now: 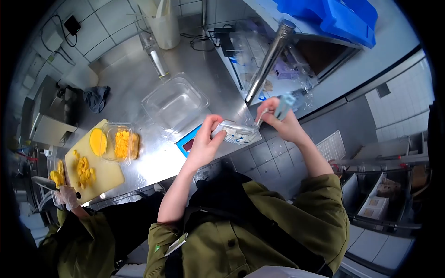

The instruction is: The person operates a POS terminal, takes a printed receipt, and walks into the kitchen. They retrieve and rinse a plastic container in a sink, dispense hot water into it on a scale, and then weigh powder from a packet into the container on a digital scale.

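Note:
My left hand (207, 141) is closed around one end of a white and silver foil packet (238, 133) with dark blue print. The packet is held in the air over the front edge of the steel counter. My right hand (280, 121) pinches a thin whitish strip at the packet's other end. A pale blue piece (284, 105) shows at the right fingers; what it is I cannot make out. Below and left of the packet lies a blue scale (186, 142), partly hidden by my left hand. Behind it sits a clear plastic container (176, 103).
To the left, a co-worker's gloved hand (68, 197) holds a knife (44, 182) by a cutting board (109, 178) with yellow fruit pieces (85, 173). A clear tub (133, 147) holds more fruit. A metal post (270, 60) rises behind my right hand.

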Action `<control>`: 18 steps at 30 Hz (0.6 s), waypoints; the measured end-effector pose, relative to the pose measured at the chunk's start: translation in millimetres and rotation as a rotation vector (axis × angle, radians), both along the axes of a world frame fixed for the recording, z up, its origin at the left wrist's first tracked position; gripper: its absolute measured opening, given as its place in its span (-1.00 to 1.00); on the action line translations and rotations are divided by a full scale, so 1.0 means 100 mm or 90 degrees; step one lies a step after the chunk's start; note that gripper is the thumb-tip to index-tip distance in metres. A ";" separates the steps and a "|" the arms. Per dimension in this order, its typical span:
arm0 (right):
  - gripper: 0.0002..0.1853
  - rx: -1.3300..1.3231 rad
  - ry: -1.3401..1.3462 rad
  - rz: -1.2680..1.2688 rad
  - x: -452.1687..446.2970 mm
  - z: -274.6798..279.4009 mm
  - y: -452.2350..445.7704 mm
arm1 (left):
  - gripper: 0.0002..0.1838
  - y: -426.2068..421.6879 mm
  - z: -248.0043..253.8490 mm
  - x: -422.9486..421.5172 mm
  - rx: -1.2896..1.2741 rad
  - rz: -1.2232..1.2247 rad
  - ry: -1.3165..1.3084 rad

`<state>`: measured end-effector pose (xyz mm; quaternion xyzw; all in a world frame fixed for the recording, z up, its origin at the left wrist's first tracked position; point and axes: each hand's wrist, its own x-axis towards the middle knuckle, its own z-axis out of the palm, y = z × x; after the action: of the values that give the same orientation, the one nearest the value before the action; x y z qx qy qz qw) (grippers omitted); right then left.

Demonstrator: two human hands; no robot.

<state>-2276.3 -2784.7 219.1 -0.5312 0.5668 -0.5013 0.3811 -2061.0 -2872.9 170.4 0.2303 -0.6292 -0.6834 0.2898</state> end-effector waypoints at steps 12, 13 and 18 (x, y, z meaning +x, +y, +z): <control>-0.82 -0.153 0.138 -0.030 0.05 -0.26 -0.01 | -0.86 0.13 -0.03 -0.04 0.279 0.058 0.018; -0.79 -0.150 0.124 -0.025 0.04 -0.26 0.00 | -0.85 0.16 -0.03 -0.07 0.257 0.103 0.057; -0.79 0.068 -0.006 -0.026 0.07 -0.13 0.05 | -0.84 0.20 -0.14 -0.15 -0.014 0.258 0.033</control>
<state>-2269.2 -2780.1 205.6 -0.4962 0.6019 -0.4802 0.4012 -2076.3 -2852.6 156.9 0.3310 -0.5700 -0.6099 0.4399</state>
